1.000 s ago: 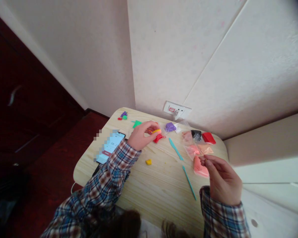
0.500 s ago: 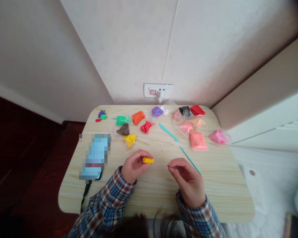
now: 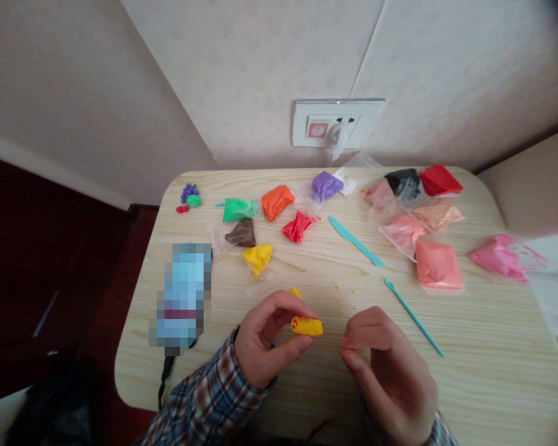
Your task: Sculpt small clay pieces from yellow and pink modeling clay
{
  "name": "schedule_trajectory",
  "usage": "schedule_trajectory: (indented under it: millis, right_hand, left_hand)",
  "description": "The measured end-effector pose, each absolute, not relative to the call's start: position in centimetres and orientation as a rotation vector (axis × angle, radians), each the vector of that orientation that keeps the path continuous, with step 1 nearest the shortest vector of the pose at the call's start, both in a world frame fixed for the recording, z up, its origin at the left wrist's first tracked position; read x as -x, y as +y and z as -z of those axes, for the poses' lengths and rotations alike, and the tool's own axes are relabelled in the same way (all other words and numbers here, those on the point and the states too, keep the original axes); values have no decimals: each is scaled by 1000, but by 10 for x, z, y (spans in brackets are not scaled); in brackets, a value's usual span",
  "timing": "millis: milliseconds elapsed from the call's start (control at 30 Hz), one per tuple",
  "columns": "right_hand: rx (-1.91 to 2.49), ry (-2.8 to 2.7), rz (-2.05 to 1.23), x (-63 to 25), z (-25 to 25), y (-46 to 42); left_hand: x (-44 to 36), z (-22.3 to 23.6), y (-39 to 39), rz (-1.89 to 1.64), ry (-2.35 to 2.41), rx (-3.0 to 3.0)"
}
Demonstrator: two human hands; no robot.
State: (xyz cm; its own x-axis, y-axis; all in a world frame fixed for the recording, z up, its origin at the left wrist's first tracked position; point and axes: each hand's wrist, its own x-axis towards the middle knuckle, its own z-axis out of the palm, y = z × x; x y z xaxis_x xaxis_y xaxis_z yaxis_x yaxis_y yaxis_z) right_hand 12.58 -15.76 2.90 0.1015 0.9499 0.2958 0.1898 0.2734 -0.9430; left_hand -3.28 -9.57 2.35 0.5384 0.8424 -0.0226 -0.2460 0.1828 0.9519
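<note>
My left hand (image 3: 276, 337) pinches a short yellow clay roll (image 3: 309, 327) between thumb and fingers. The roll has a bumpy surface and some red at its left end. Just to its right, my right hand (image 3: 388, 365) is closed in a pinch, thumb against fingertips; whatever it may hold is too small to make out. Tiny yellow clay bits (image 3: 338, 287) lie scattered on the table beyond the hands. Behind my left fingers a larger yellow clay piece (image 3: 296, 292) partly shows.
Clay packets, including a yellow one (image 3: 258, 259) and a salmon one (image 3: 439, 265), line the back of the table (image 3: 139, 371). A turquoise knife (image 3: 354, 240) and a thin turquoise tool (image 3: 413, 317) lie right of centre. A blurred-out phone (image 3: 183, 297) is at left, small clay fruits (image 3: 190, 194) behind.
The view is closer to the table. The yellow roll looked smooth before and is bumpy now. More yellow bits lie on the table, and a yellow piece shows behind my left hand.
</note>
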Motion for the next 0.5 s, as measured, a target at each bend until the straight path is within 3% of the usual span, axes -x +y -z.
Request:
schedule_trajectory:
  millis: [233, 500]
  right_hand:
    - [1218, -1493, -480, -126, -37, -158]
    - [1312, -1440, -361, -127, -32, -164]
  left_hand:
    - [29, -21, -100, -766, 631, -1151]
    - [16, -20, -110, -839, 565, -1021]
